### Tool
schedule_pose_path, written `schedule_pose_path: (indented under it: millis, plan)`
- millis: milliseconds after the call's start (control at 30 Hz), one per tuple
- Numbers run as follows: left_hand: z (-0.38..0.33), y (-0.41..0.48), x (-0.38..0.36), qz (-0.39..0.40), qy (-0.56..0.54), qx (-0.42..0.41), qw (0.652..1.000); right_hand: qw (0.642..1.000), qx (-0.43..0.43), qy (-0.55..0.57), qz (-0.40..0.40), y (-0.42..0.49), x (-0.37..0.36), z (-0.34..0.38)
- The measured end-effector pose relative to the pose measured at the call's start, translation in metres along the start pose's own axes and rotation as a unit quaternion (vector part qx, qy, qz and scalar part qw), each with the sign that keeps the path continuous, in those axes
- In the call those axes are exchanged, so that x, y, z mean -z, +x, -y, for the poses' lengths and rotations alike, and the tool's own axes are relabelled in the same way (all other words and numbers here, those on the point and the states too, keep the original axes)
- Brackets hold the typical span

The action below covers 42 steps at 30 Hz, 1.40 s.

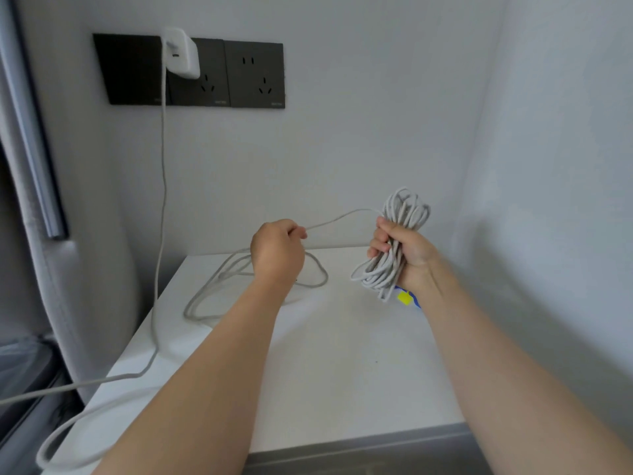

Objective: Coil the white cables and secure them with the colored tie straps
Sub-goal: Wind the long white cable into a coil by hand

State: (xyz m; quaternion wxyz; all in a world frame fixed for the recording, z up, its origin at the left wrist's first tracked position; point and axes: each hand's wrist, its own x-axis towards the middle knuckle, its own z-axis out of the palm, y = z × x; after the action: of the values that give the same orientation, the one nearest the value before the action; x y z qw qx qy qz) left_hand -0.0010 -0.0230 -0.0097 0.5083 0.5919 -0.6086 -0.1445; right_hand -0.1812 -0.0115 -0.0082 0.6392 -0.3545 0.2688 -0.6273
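white tabletop (342, 371) | pale wall (342, 149) | black sockets (255, 75)

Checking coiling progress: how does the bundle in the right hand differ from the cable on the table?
The bundle is wound in tight loops; the loose cable sprawls in wide ones. The bundle is gripped aloft by the right hand; the loose cable lies on the table. Both are white.

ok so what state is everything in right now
coil: looped, untied, gripped by right hand
slack cable: uncoiled on table, one strand pinched by left hand
tie straps: unused on table, behind right wrist
charger: plugged in, its cable hanging down
end socket: empty
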Motion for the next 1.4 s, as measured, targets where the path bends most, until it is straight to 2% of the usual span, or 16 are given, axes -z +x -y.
schedule_pose_path:
  millis: [200, 433, 533, 667, 800, 1067, 1400]
  plan:
    - [-0.008, -0.010, -0.003, 0.062, -0.050, -0.058, 0.995, 0.998, -0.019, -0.048, -0.033, 0.004, 0.000, -0.007]
    - [-0.014, -0.018, -0.011, 0.058, -0.030, -0.091, 0.994, 0.990, -0.077, -0.080, -0.085, 0.003, 0.002, -0.011]
    - [-0.016, -0.020, -0.014, 0.042, -0.002, -0.108, 0.993, 0.991, -0.096, -0.069, -0.065, 0.002, 0.001, -0.012]
    - [-0.013, -0.021, -0.017, 0.074, 0.029, -0.122, 0.989, 0.991, -0.108, -0.073, -0.038, -0.001, -0.003, -0.012]
    - [-0.014, -0.020, -0.014, 0.127, 0.066, -0.089, 0.986, 0.995, -0.067, -0.035, -0.064, 0.001, -0.002, -0.012]
    - [-0.015, -0.015, -0.001, 0.263, 0.044, -0.049, 0.962, 0.995, 0.012, 0.018, -0.095, 0.005, 0.001, -0.010]
    - [-0.016, -0.016, -0.003, 0.211, -0.046, -0.011, 0.976, 0.993, 0.008, 0.090, -0.081, 0.002, -0.002, -0.009]
